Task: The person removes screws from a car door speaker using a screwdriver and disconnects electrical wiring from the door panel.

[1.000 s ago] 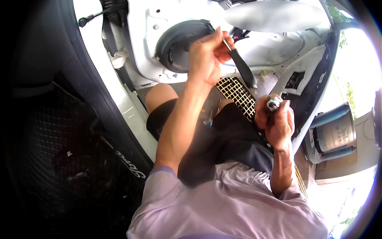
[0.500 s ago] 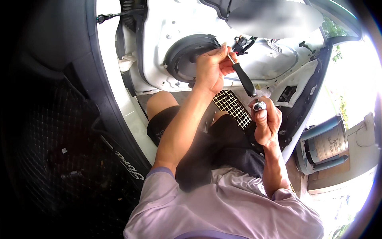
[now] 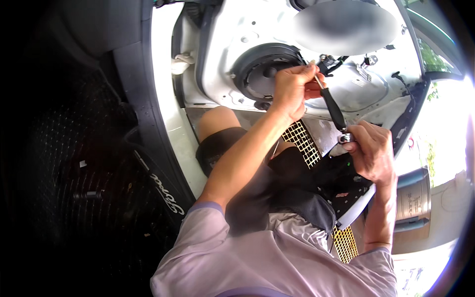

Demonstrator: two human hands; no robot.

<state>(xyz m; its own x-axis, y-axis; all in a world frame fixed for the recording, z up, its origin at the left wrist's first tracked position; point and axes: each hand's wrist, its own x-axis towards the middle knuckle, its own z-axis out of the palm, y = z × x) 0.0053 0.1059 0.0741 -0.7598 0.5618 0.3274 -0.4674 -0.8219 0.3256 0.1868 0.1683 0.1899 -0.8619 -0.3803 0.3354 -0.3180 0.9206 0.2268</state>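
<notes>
My left hand (image 3: 296, 91) is closed round the metal shaft of a screwdriver (image 3: 333, 109) with a black handle. Its fingers are beside the round black speaker (image 3: 247, 72) in the white door panel; the screwdriver's tip is hidden behind them. My right hand (image 3: 373, 151) is closed on a chrome tool (image 3: 347, 138), which looks like a ratchet wrench with most of its length hidden in the fist. That round chrome head sits right at the butt end of the screwdriver handle; whether they touch I cannot tell.
Past the speaker's right edge, a black connector with wires (image 3: 326, 63) hangs on the white door panel (image 3: 222, 39). My knees are below it, over a yellow grating (image 3: 302, 141). A dark car floor mat (image 3: 89, 163) lies left, beyond the sill. A metal drum (image 3: 413, 198) stands at the right.
The view has shifted, so the door appears further right. My right hand has turned over, knuckles now upward, and the chrome head has tilted. My left hand keeps its grip beside the speaker.
</notes>
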